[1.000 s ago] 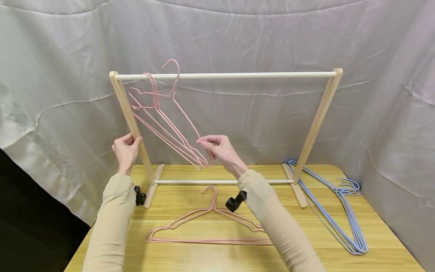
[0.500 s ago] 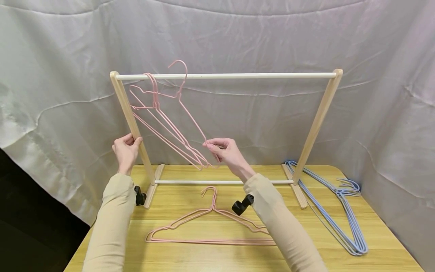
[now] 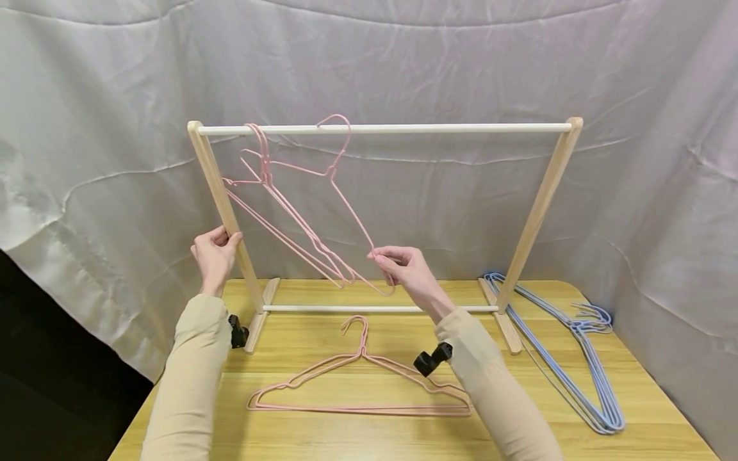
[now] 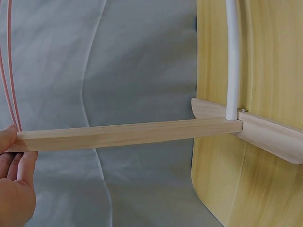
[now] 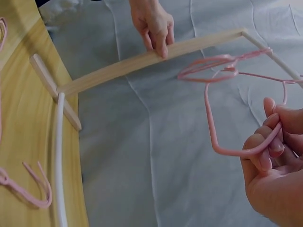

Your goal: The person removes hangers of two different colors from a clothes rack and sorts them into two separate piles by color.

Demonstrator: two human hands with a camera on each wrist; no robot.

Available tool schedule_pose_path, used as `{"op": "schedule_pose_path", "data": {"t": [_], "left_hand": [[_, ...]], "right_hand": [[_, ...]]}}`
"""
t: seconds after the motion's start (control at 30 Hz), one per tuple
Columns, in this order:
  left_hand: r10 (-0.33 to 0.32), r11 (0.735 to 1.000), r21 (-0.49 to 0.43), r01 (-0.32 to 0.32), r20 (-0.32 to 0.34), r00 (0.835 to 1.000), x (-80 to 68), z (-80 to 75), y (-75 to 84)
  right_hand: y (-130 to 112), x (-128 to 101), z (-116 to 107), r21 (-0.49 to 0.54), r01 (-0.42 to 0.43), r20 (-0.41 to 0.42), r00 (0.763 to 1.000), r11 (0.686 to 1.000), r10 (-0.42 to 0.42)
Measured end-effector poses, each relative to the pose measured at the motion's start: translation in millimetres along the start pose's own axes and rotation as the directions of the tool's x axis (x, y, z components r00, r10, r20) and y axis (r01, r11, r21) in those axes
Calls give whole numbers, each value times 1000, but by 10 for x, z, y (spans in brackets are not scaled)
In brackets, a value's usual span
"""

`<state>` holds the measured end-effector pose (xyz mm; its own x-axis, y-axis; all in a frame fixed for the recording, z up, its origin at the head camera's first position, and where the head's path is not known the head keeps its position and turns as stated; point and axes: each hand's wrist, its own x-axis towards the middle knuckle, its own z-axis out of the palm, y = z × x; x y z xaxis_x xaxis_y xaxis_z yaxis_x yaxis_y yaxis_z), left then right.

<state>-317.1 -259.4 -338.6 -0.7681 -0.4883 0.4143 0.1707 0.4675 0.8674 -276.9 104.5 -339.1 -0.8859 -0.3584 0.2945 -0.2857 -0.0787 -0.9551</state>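
Right hand (image 3: 406, 269) pinches a pink hanger (image 3: 340, 192), its hook at the white rail (image 3: 438, 128); left hand (image 3: 213, 256) grips the rack's left post (image 3: 221, 198).

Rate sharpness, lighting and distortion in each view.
Head view: even soft light, sharp, the rail looks straight. Left wrist view: sharp, the lower rod bows from lens distortion, left hand cut off. Right wrist view: right hand close, slightly soft; hanger clear.

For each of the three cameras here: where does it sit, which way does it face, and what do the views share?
Head: at the person's head, facing forward and down at the rack; both hands and sleeves show.
Left wrist: along the rack's left post; left hand shows.
Right wrist: faces the pink hanger pinched by the right hand.
Shared: left post, left hand.
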Motion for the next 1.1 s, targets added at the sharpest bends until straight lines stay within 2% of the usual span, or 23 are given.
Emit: {"op": "schedule_pose_path", "data": {"t": [0.2,0.53,0.87,0.97,1.1], "left_hand": [[-12,1000,8,12,0,1000,5,-3,-8],[-21,1000,19,21,1,1000,9,0,-3],[-18,1000,7,18,12,1000,12,-1,-6],[-24,999,22,23,10,1000,13,-1,-7],[-26,999,24,26,9,1000,13,2,-7]], "right_hand": [[84,-178,-161,-48,31,10,999,998,-30],[285,-496,-392,-137,117,146,985,984,-96],[605,-825,-729,-237,50,204,979,970,0],[678,-896,-815,-272,18,237,970,962,49],[744,-970,-899,-322,-45,287,947,946,143]]}}
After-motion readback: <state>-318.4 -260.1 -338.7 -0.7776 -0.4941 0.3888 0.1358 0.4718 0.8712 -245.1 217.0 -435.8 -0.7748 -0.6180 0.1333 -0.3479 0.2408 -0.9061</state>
